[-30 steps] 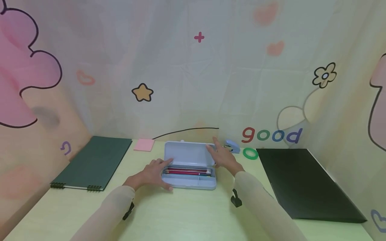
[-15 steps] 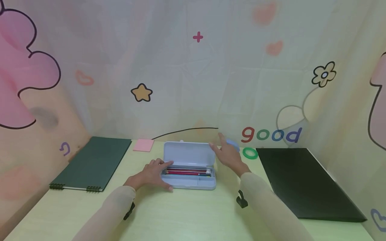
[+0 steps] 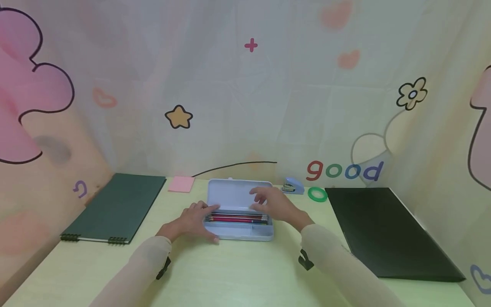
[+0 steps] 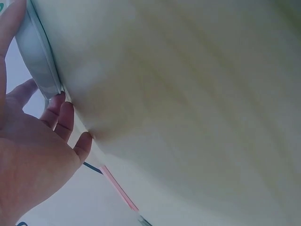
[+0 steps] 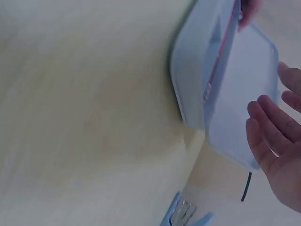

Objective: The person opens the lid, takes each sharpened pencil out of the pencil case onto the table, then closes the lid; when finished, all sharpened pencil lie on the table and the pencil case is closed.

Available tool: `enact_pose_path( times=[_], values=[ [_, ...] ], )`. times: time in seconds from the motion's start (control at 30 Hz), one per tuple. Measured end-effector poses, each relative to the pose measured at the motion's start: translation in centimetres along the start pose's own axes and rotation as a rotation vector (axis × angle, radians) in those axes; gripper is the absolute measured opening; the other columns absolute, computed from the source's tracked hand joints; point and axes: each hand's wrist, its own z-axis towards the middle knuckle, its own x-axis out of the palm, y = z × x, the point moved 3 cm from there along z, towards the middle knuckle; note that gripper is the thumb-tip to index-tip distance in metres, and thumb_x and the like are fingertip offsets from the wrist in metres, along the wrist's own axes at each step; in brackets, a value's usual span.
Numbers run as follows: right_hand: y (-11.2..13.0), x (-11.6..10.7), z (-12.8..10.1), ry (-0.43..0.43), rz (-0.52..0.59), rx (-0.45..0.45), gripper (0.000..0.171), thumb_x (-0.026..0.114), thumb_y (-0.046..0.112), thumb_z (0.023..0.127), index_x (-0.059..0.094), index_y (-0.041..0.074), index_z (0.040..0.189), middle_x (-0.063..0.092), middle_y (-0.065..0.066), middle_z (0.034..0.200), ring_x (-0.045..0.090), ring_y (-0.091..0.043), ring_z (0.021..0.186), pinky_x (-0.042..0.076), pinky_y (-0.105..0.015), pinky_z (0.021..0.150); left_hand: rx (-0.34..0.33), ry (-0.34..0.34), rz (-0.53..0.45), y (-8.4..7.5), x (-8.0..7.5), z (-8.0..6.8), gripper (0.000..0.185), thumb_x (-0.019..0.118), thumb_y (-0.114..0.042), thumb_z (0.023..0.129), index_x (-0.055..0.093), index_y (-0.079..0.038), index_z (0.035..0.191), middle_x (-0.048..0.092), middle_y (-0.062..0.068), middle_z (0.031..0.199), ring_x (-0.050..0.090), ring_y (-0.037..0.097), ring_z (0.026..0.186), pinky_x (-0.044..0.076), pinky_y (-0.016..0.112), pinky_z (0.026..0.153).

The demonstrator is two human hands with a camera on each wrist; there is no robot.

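Hands at the open pencil case

Head view: we see the pencil case [image 3: 239, 215] lying open at mid-table, pencils [image 3: 238, 218] in its tray. Our left hand [image 3: 193, 221] rests flat on its left end, fingers straight. Our right hand [image 3: 277, 206] hovers over the right end, fingers relaxed, holding nothing.

Left wrist view: fingertips [image 4: 66, 117] touch the case's edge [image 4: 40, 66].

Right wrist view: the loose right hand [image 5: 277, 150] sits beside the raised lid [image 5: 240, 99]; a stapler [image 5: 186, 214] lies near.
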Motion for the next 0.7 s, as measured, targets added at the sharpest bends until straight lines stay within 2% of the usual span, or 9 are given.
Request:
enact_pose_path(
  times=[0.1,0.27,0.43,0.6,0.7],
  values=[
    [0.4,1.4,0.2,0.107,-0.021,0.016,0.039,0.075,0.023,0.090,0.065,0.015,0.128,0.072,-0.001,0.104,0.066,-0.017,0.096,0.055,-0.038,0.088,-0.001,0.002,0.001,0.1,0.1,0.1,0.106,0.087,-0.058,0.065,0.041,-0.022,0.153,0.048,0.012,0.129,0.042,0.026,0.114,0.037,0.049,0.099],
    [0.8,2.9,0.6,0.181,-0.046,-0.024,0.037,0.075,0.021,0.091,0.067,0.014,0.126,0.073,-0.002,0.107,0.066,-0.017,0.098,0.055,-0.037,0.090,-0.018,0.011,0.002,0.1,0.0,0.1,0.105,0.087,-0.058,0.065,0.041,-0.023,0.153,0.048,0.012,0.131,0.042,0.027,0.117,0.037,0.049,0.101],
    [1.2,3.6,0.6,0.207,-0.061,-0.073,0.036,0.075,0.017,0.090,0.068,0.010,0.124,0.074,-0.005,0.105,0.065,-0.018,0.095,0.054,-0.040,0.092,-0.027,0.012,0.007,-0.1,0.0,0.0,0.105,0.087,-0.058,0.065,0.041,-0.023,0.153,0.047,0.012,0.131,0.042,0.027,0.116,0.038,0.048,0.100],
    [1.3,4.0,0.5,0.192,-0.082,-0.117,0.032,0.074,0.013,0.090,0.068,0.006,0.121,0.074,-0.007,0.102,0.065,-0.018,0.092,0.054,-0.040,0.091,-0.026,0.011,0.005,-0.1,0.0,0.0,0.104,0.087,-0.058,0.066,0.041,-0.024,0.153,0.047,0.011,0.132,0.042,0.027,0.117,0.038,0.048,0.101],
    [1.2,4.1,0.6,0.190,-0.064,-0.107,0.030,0.072,0.013,0.091,0.068,0.006,0.120,0.074,-0.006,0.101,0.065,-0.016,0.090,0.054,-0.038,0.090,-0.024,0.011,0.002,-0.2,0.0,-0.1,0.104,0.087,-0.058,0.066,0.041,-0.024,0.153,0.047,0.011,0.132,0.042,0.027,0.117,0.038,0.049,0.101]
  ],
)
